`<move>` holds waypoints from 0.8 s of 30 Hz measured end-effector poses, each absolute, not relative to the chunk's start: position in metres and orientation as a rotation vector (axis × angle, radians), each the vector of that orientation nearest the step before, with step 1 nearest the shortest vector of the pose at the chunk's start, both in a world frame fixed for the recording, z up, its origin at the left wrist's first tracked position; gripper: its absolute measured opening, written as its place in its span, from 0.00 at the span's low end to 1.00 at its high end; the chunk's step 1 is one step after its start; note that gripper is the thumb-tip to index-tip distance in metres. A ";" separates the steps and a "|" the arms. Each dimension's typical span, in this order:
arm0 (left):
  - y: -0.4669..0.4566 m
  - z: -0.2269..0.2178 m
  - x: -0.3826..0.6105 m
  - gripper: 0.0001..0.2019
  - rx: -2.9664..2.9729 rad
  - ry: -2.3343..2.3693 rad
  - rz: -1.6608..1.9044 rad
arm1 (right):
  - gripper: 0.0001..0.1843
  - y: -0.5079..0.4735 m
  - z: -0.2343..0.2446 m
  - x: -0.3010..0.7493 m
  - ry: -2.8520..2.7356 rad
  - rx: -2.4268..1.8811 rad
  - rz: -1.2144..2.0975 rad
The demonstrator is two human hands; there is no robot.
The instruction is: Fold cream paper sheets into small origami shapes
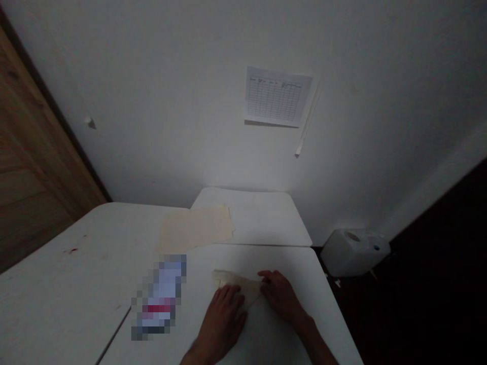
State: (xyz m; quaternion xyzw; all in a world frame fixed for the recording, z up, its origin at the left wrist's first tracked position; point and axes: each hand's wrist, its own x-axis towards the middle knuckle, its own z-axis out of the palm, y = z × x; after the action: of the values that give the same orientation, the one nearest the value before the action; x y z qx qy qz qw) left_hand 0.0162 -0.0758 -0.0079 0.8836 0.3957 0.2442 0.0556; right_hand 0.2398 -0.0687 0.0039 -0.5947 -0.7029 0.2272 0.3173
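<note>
A small cream folded sheet, paper or thin cloth, lies on the white table in front of me. My left hand rests palm down at its left part, fingers laid out on it. At the right end of the sheet, my right hand has its fingers curled in and holds the edge, with the forefinger reaching past it. The fingertips of both hands partly cover the sheet. A larger cream sheet of similar look lies flat farther back, across the joins between tables.
To the left of my hands lies a pixelated object. Behind the tables, a printed chart hangs on the wall. A whitish plastic jug stands on the floor beyond the right table edge. Wooden boards are at far left.
</note>
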 end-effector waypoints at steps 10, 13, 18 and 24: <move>-0.069 -0.007 0.034 0.14 2.862 1.133 0.880 | 0.26 -0.057 0.003 0.241 -1.623 -1.433 0.901; -0.066 -0.010 0.044 0.06 2.912 1.088 0.825 | 0.29 -0.056 0.000 0.240 -1.596 -1.426 0.932; -0.065 -0.017 0.052 0.05 2.912 1.036 0.735 | 0.29 -0.057 -0.003 0.236 -1.626 -1.426 0.899; -0.063 -0.017 0.054 0.08 2.707 1.137 0.742 | 0.25 -0.062 -0.004 0.233 -1.683 -1.465 0.749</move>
State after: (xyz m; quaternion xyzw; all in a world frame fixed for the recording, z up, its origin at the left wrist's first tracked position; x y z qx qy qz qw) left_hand 0.0544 -0.0630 -0.0175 0.8924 0.3749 0.2446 0.0567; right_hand 0.2334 -0.0621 -0.0040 -0.5746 -0.6603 0.2940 0.3840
